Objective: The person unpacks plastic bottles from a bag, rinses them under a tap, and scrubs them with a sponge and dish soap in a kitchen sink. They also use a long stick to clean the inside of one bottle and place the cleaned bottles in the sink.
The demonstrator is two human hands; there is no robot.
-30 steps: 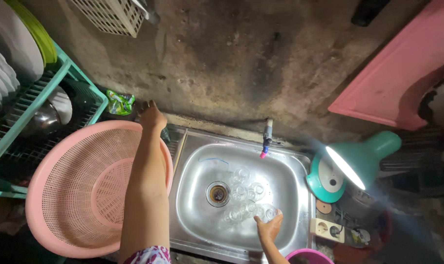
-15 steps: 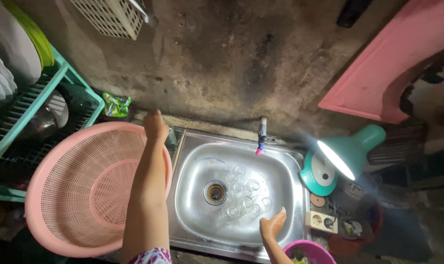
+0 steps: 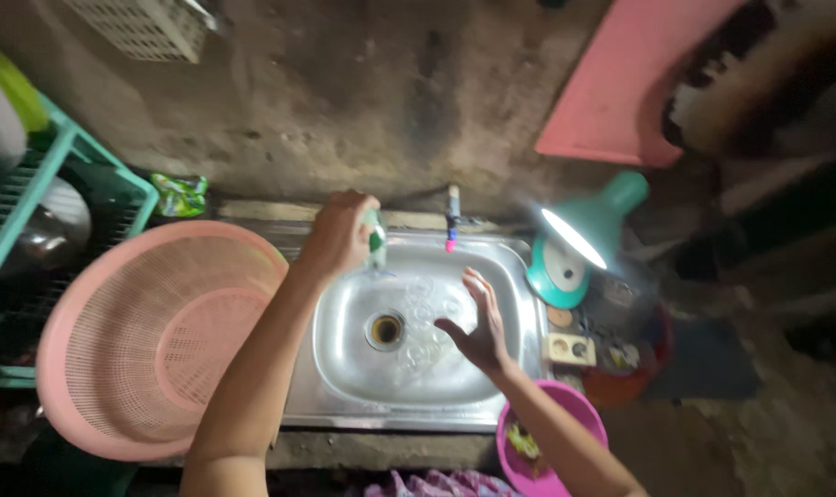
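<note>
A: What changed left of the sink [image 3: 519, 387]?

B: The left hand [image 3: 337, 235] has come off the back ledge and is now clamped on a small green-and-white bottle [image 3: 374, 241] above the sink's left rim.

A: And further right?

B: The right hand [image 3: 478, 324] has risen, spread open, palm up over the basin beneath the bottle; soaping looks imminent.

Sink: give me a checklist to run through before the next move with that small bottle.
1. Left hand grips the small green and white bottle: ok.
2. Bottle is over the steel sink: ok.
3. Right hand is open, palm up, over the basin: ok.
4. Drain is unblocked: ok.
5. Tap is off: cannot tell.
6. Bottle cap is open: cannot tell.
</note>
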